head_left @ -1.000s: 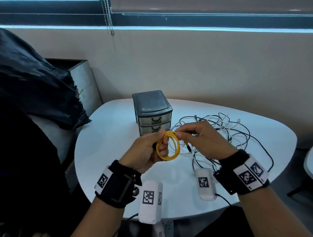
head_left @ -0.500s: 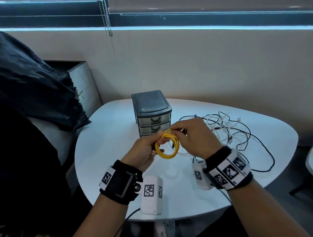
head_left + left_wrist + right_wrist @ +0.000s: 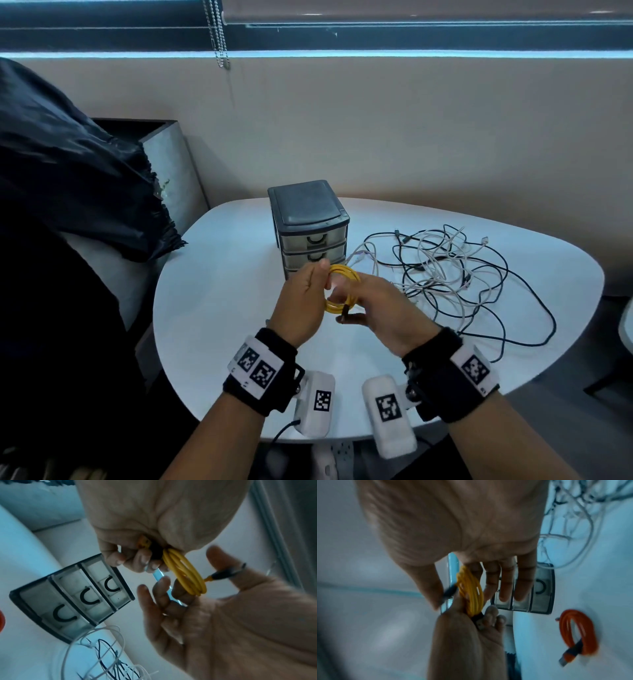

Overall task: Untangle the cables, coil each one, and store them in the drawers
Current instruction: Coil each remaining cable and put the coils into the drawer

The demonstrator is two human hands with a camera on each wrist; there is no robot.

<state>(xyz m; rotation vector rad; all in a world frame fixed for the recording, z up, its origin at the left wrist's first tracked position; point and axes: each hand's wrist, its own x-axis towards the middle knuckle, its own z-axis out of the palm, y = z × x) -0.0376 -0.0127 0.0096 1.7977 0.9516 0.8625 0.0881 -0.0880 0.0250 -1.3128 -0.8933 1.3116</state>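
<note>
Now the left hand [image 3: 301, 305] pinches the yellow cable [image 3: 342, 291] coil above the table's [image 3: 212, 308] near edge, while the right hand [image 3: 376, 308], thumb nipping the dark end plug, fingers mostly straight, tucks it in. Coiling step; next, I'd judge, opening a drawer. One three-drawer unit [image 3: 308, 226], all shut; one orange coil [image 3: 578, 632] beside it; one tangle [image 3: 455, 274] of uncountable cables toward the right edge.

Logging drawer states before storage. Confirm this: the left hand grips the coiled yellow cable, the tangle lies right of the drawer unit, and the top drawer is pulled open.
One thing is wrong: the top drawer is shut. The left wrist view shows all three drawers of the drawer unit flush. The left hand does grip the coiled yellow cable, and the tangle lies right of the unit.
</note>
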